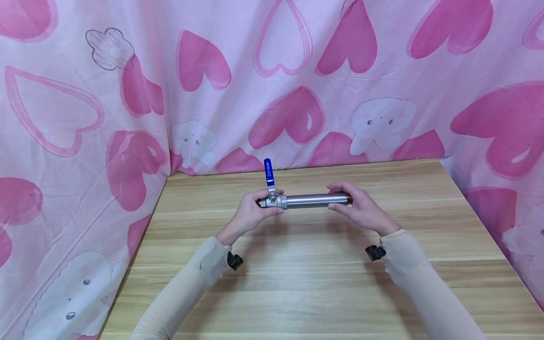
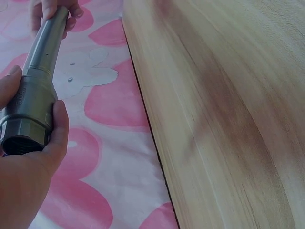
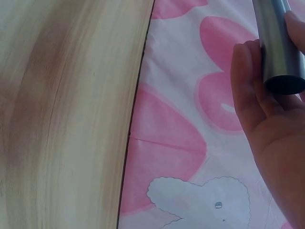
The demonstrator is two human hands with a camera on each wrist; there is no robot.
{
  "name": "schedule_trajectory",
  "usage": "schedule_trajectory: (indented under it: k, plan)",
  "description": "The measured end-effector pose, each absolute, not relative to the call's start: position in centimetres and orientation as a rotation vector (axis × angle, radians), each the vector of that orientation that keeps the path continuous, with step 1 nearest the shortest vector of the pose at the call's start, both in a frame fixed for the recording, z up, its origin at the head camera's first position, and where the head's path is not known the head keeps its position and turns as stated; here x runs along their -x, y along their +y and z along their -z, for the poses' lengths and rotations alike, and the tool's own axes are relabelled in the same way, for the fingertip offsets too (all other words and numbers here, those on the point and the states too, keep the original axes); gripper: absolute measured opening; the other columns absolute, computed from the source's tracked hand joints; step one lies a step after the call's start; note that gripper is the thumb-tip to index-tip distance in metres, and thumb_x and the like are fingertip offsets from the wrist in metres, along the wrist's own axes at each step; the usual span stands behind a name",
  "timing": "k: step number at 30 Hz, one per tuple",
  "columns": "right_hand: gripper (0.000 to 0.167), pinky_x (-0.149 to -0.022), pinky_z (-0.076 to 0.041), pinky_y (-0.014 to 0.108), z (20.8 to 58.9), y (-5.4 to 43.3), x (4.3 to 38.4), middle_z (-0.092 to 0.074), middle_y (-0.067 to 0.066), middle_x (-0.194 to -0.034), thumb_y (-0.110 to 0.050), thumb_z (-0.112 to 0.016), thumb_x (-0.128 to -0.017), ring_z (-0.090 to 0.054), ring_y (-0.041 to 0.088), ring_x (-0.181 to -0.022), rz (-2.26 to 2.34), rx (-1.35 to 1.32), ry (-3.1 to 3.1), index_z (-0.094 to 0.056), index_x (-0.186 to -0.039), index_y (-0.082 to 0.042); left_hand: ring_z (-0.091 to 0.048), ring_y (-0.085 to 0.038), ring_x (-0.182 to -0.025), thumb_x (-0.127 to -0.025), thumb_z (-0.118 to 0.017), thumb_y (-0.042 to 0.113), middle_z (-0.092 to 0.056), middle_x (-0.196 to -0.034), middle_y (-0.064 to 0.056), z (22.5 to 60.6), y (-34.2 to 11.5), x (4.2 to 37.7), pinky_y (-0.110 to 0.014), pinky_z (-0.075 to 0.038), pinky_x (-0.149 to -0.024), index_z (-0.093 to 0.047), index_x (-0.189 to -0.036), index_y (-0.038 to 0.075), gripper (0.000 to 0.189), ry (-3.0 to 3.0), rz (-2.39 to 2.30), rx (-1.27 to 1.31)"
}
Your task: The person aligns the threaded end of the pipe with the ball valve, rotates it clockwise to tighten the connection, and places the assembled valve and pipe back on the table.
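A steel ball valve (image 1: 277, 202) with a blue lever handle (image 1: 268, 173) is joined to a straight steel pipe (image 1: 316, 200). Thumb and fingers of my left hand (image 1: 251, 211) grip the valve body at the left end. My right hand (image 1: 359, 206) holds the pipe's far right end between thumb and fingers. The assembly lies level across both hands above the table, its lever pointing up and away. In the left wrist view the open threaded port of the valve (image 2: 33, 112) faces the camera. The right wrist view shows the open end of the pipe (image 3: 280, 57).
Beneath the hands is a wood-grain table (image 1: 293, 283), its back edge close behind the valve. A pink curtain (image 1: 238, 108) with hearts and white puppies hangs at the back and both sides. Small black wrist cameras sit on both sleeves.
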State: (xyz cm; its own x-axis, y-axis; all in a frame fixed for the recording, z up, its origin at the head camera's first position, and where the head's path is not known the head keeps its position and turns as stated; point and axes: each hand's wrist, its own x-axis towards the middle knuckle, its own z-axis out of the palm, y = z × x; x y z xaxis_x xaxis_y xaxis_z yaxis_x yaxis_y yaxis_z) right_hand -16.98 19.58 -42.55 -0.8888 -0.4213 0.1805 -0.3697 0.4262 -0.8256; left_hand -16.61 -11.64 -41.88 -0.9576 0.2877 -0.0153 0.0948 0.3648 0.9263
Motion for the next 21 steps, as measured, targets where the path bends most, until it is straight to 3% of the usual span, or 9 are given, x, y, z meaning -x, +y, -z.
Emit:
schedule_trajectory:
  k: [21]
  plan:
    - [0.034,-0.074,-0.047,0.023,42.58,19.57,17.01,-0.063,0.004,-0.113,-0.025,-0.061,-0.095,-0.054,0.018,-0.09,1.448,0.728,2.606,-0.055,-0.127,-0.016,-0.064,-0.021,-0.098,-0.075,-0.084,0.024,-0.07,-0.116,0.001,42.1,-11.64,16.64,-0.034,-0.054,-0.083,-0.069,-0.118,0.028,0.045,2.446,-1.663,-0.386]
